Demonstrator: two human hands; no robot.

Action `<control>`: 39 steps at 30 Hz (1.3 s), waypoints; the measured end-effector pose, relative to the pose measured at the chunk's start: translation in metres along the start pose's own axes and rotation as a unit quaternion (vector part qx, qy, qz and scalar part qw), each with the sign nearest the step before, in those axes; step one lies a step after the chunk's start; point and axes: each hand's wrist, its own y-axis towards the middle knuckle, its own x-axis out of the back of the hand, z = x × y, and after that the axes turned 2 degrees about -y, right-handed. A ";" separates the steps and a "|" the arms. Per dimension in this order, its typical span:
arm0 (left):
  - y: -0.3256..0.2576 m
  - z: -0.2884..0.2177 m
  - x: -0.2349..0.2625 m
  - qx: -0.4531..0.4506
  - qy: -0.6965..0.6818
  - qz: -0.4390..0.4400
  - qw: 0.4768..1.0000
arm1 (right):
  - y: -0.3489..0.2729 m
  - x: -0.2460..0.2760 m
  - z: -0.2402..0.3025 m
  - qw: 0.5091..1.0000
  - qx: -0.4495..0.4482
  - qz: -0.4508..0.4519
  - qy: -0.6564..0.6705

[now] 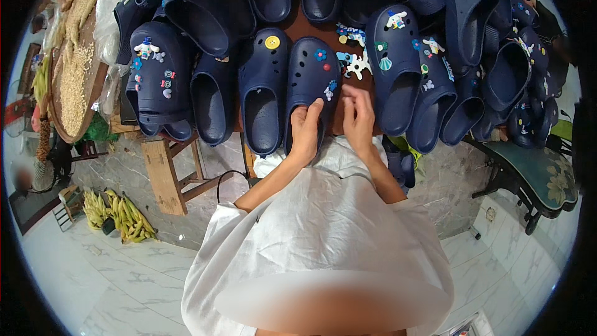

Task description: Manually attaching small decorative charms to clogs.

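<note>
Head view: dark-blue, perforated clog of foam-like material (306,74) at near edge of brown table (299,27), toe pointing away from person. Left hand (305,135) grips upper at opening rim, thumb on top, other fingers mostly hidden inside. Right hand (360,119) near clog's right side, fingers curled; cannot tell if holding something small. Clog probably light, springy, not fragile; best hold is rim, avoiding small coloured charms (320,55), which may loosen. Just left: matching clog with round yellow button charm (264,68).
</note>
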 end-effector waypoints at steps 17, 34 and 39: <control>-0.005 0.003 0.011 -0.017 0.042 0.015 0.999 | 0.026 -0.001 -0.018 0.992 -0.024 0.040 -0.121; -0.008 0.003 0.016 0.013 0.023 0.021 0.999 | 0.003 0.000 0.000 0.912 -0.229 0.108 0.324; -0.007 0.010 0.025 0.005 0.032 0.026 0.999 | 0.003 -0.005 -0.002 0.919 -0.215 0.098 0.317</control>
